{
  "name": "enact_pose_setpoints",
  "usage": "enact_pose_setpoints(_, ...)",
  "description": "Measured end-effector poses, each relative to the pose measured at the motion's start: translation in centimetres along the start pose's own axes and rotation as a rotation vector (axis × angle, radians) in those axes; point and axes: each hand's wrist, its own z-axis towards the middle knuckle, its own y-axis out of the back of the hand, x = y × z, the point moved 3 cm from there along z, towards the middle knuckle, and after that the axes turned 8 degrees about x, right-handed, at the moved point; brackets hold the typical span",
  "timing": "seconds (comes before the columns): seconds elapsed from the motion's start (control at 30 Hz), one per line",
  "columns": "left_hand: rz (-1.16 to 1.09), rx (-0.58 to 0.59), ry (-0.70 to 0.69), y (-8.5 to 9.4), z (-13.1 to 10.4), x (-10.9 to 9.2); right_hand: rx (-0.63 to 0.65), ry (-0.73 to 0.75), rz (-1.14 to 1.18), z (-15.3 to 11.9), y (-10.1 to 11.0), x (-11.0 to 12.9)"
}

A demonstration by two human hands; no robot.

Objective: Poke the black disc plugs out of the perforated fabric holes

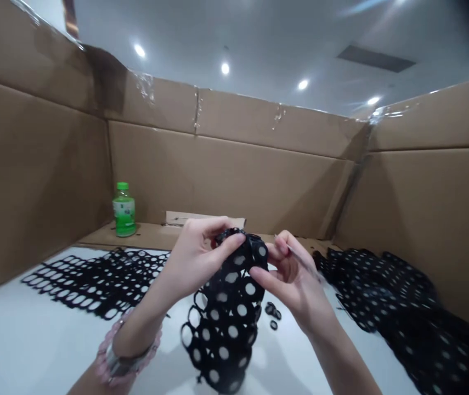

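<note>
A black sheet with round white spots and open ring holes (232, 307) hangs below my two hands at the centre. My left hand (201, 255) pinches its top edge between thumb and fingers. At the sheet's upper right edge, my right hand (295, 274) grips it with thumb and fingers, and a thin, pale tool (300, 257), blurred, is also held in that hand. Several small black rings (273, 312) lie on the white table (283, 362) just under my right hand.
A black net of open rings (102, 277) lies flat at the left. Spotted black sheets (386, 291) are heaped at the right. A green bottle (124, 211) stands at the back left, and a cardboard strip (176, 218) lies by the back cardboard wall (234, 175).
</note>
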Motion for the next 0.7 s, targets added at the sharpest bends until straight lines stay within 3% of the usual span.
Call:
enact_pose_setpoints(0.23,-0.043,-0.125,0.062,4.0,-0.8,0.0,0.018,0.005,-0.139,2.6,-4.2,-0.1)
enact_pose_setpoints(0.37,-0.073,-0.118,0.081,4.6,-0.8,0.5,-0.097,0.095,-0.296,3.1,-4.5,-0.1)
enact_pose_setpoints(0.47,0.001,-0.057,0.065,4.7,-0.5,0.8,-0.098,0.107,-0.263,3.0,-4.2,-0.3)
enact_pose_setpoints(0.53,0.127,-0.127,-0.036,4.9,-0.5,0.6,-0.101,0.09,-0.252,2.8,-3.8,-0.3)
enact_pose_setpoints(0.63,0.278,-0.291,-0.332,4.7,-0.9,-0.6,-0.178,0.101,-0.342,2.1,-2.9,0.2)
enact_pose_setpoints(0.7,0.294,-0.211,-0.435,3.7,-1.0,-1.2,-0.222,0.127,-0.424,1.5,-2.3,0.7)
